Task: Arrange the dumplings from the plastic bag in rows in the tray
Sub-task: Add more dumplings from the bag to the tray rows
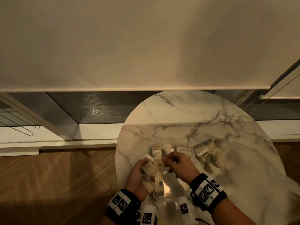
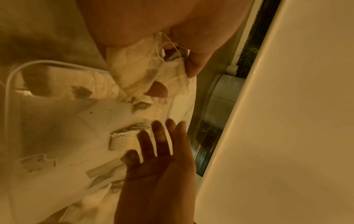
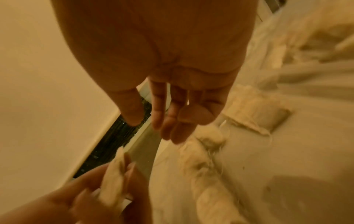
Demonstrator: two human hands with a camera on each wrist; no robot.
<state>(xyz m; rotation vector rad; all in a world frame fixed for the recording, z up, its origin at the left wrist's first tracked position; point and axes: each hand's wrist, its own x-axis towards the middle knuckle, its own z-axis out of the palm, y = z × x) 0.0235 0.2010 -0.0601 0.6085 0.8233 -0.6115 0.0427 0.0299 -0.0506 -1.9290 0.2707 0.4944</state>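
A clear plastic tray (image 1: 162, 198) lies at the near middle of the round marble table (image 1: 178, 114), with pale dumplings (image 1: 156, 151) lined up along its left side and far end. My left hand (image 1: 138, 175) hovers at the tray's left edge and grips a handful of dumplings (image 1: 148, 170); the left wrist view shows its fingers curled round them (image 2: 138, 65). My right hand (image 1: 177, 164) hangs over the tray's middle, its fingers (image 3: 172, 121) straight and holding nothing. The crumpled plastic bag (image 1: 215, 153), with more dumplings (image 1: 202, 149) inside, lies right of the tray.
The table's left edge runs close beside my left hand, with wooden floor (image 1: 56, 176) below. A lowered roller blind (image 1: 129, 46) and a window sill (image 1: 56, 143) stand behind the table. Bare marble stretches beyond the tray.
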